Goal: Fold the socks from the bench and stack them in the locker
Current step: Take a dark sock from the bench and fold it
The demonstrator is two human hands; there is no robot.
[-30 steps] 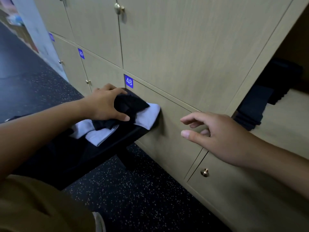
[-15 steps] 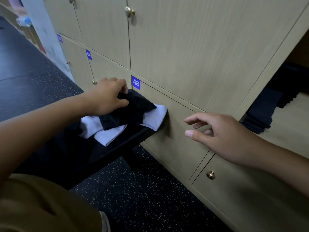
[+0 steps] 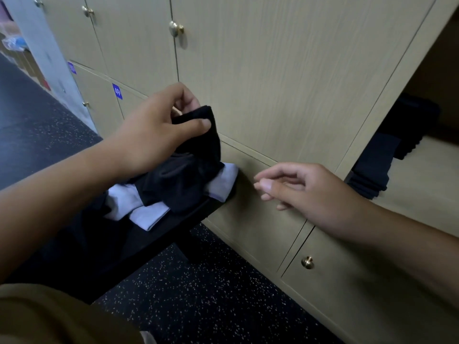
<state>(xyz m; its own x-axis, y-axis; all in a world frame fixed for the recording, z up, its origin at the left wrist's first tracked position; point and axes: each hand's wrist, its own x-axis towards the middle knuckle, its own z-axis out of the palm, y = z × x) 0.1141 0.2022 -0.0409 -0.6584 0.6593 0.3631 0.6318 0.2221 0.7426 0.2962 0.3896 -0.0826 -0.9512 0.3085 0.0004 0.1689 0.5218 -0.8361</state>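
Your bench (image 3: 159,234) is black and runs in from the near left, its far end stopping just short of the locker fronts (image 3: 285,78), with a narrow gap there. Speckled dark floor (image 3: 203,294) lies open below the bench end and along the foot of the lockers. Your left hand (image 3: 154,135) sits above the bench end, thumb and curled fingers pinching the upper edge of a black sock (image 3: 198,135); the sock hangs down from that grip onto the pile. The pile: more dark fabric (image 3: 173,180) heaped over white socks (image 3: 146,214), all crowded at the far end of the bench, one white corner reaching the very edge beside the lockers. Your right hand (image 3: 305,189) floats free to the right of the pile, close in front of a lower locker door, touching nothing you can see; fingers loosely bent, thumb and forefinger a little apart, holding nothing. Far right, the open locker (image 3: 422,175) shows a pale shelf with a stack of folded dark socks (image 3: 370,177) at its left side, bare shelf to the right of it. A darker bundle (image 3: 412,127) lies behind; what it is, cannot tell. Brass knob (image 3: 307,262) on the door below your right wrist. Blue number tag (image 3: 117,91) on a door to the left.
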